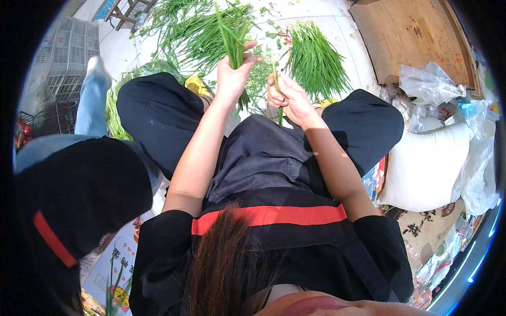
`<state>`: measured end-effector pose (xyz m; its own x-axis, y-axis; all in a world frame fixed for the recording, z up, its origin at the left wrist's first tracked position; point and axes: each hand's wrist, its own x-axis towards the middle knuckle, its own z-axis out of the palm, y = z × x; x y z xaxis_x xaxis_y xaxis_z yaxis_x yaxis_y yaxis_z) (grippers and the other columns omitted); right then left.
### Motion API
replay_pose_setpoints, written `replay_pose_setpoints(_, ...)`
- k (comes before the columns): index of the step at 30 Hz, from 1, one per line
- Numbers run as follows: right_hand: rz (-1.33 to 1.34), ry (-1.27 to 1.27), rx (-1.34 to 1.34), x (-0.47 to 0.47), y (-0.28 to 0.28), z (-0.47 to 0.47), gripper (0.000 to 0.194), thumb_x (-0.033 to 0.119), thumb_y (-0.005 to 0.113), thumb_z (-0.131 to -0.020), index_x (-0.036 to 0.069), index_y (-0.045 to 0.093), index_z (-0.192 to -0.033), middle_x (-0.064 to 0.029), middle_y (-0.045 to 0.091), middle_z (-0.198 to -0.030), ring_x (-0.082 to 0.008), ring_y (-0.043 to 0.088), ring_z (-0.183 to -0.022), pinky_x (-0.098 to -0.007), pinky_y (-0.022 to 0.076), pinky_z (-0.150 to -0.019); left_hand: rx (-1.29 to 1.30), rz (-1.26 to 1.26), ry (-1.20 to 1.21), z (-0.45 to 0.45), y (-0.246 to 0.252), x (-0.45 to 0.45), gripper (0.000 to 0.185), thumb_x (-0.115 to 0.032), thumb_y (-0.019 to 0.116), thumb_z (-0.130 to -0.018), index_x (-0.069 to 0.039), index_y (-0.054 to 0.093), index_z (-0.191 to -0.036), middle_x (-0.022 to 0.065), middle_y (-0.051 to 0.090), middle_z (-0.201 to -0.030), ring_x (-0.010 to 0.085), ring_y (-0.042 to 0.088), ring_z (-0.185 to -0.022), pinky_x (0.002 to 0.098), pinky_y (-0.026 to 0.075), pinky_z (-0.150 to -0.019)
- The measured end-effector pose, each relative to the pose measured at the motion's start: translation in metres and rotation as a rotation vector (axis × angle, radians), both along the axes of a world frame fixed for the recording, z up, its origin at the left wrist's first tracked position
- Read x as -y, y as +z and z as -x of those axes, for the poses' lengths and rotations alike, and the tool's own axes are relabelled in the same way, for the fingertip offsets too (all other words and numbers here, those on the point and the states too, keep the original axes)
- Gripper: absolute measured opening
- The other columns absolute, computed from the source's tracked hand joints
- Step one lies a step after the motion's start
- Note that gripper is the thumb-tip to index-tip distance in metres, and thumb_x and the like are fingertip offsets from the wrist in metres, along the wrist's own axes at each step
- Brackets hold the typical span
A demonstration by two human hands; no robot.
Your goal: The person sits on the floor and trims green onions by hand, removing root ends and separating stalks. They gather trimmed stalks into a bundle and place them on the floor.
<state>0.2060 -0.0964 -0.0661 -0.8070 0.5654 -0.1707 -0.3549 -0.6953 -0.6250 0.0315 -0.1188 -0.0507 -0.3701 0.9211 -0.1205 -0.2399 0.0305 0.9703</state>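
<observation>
My left hand (236, 75) grips an upright bunch of long green chives (233, 43), their tips rising above the fingers and their lower ends hanging below the palm. A few single stalks (275, 75) are pinched in my right hand (290, 96), one pale end pointing up and a green end hanging down. On the floor beyond my left hand lies a large loose heap of chives (197, 35). A neat pile of chives (316, 59), pale ends at the far side, lies ahead of my right hand. Scattered trimmings (259, 71) cover the floor between my hands.
Another person's dark sleeve (87, 189) and blue-jeaned leg (91, 102) are close at my left. Grey plastic crates (71, 55) stand at the far left. To my right are a white stuffed sack (427, 166), clear plastic bags (429, 85) and a wooden board (411, 35).
</observation>
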Motion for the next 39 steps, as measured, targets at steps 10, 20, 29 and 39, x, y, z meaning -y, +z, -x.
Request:
replay_pose_setpoints(10, -0.089, -0.099, 0.218, 0.002, -0.010, 0.002, 0.023, 0.027, 0.047, -0.100, 0.006, 0.055, -0.094, -0.0006, 0.051, -0.077, -0.0082, 0.041, -0.064, -0.0217, 0.0367, -0.063, 0.017, 0.071, -0.184, -0.015, 0.004, 0.008, 0.027, -0.020, 0.078, -0.079, 0.000, 0.067, -0.093, -0.0009, 0.061, -0.074, 0.0059, 0.053, -0.065, 0.0226, 0.043, -0.062)
replay_pose_setpoints(20, -0.219, -0.086, 0.345, 0.003, -0.016, 0.003, 0.023, 0.022, 0.048, -0.100, 0.003, 0.060, -0.095, 0.0001, 0.056, -0.078, -0.0085, 0.047, -0.069, -0.0219, 0.0397, -0.065, 0.082, 0.051, 0.165, 0.019, -0.005, -0.004, 0.021, -0.011, 0.063, -0.089, -0.001, 0.066, -0.108, 0.0028, 0.067, -0.080, 0.0041, 0.041, -0.054, 0.0205, 0.034, -0.050)
replay_pose_setpoints(29, -0.084, -0.148, 0.117, -0.004, -0.009, -0.001, 0.026, 0.022, 0.047, -0.100, -0.001, 0.052, -0.113, -0.0014, 0.047, -0.071, -0.0115, 0.043, -0.064, -0.0262, 0.0395, -0.068, -0.112, 0.107, -0.054, 0.002, 0.003, 0.000, 0.022, -0.008, 0.070, -0.083, 0.000, 0.068, -0.104, 0.0068, 0.070, -0.098, 0.0097, 0.061, -0.083, 0.0250, 0.049, -0.072)
replay_pose_setpoints(39, -0.122, -0.046, 0.159, -0.002, -0.009, 0.002, 0.020, 0.024, 0.046, -0.101, 0.005, 0.051, -0.102, -0.0005, 0.048, -0.070, -0.0108, 0.042, -0.062, -0.0232, 0.0363, -0.060, -0.262, 0.057, -0.049, -0.006, -0.008, 0.002, 0.014, -0.006, 0.068, -0.083, 0.000, 0.068, -0.095, 0.0068, 0.071, -0.087, 0.0096, 0.063, -0.079, 0.0259, 0.050, -0.074)
